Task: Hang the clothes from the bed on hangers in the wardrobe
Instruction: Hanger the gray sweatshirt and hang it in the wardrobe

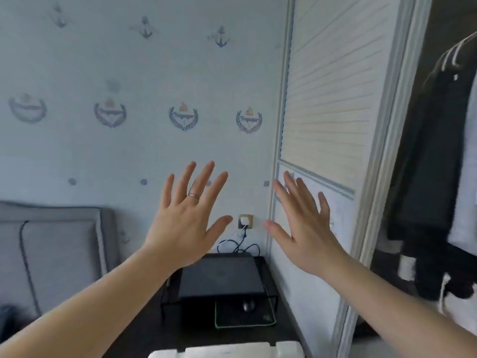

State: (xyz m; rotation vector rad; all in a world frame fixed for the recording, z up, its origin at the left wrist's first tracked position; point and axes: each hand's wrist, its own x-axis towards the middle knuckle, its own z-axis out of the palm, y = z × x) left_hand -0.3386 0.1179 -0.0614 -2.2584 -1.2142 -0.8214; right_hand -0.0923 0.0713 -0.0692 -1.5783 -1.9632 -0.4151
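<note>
My left hand [185,218] and my right hand [304,226] are both raised in front of me with fingers spread, holding nothing. A ring sits on one finger of my left hand. The wardrobe's slatted sliding door [333,99] stands just behind my right hand. At the far right the wardrobe is open, and a dark garment [428,164] hangs there beside a white one [467,177] on white hangers [454,52]. The bed's grey headboard [56,244] shows at lower left; no clothes on the bed are in view.
A dark bedside table [144,329] below my hands carries a black box on a wire stand [219,280] and a computer mouse [248,305]. A wall socket with a white cable [245,220] sits on the patterned wall. A white object [227,351] lies at the bottom edge.
</note>
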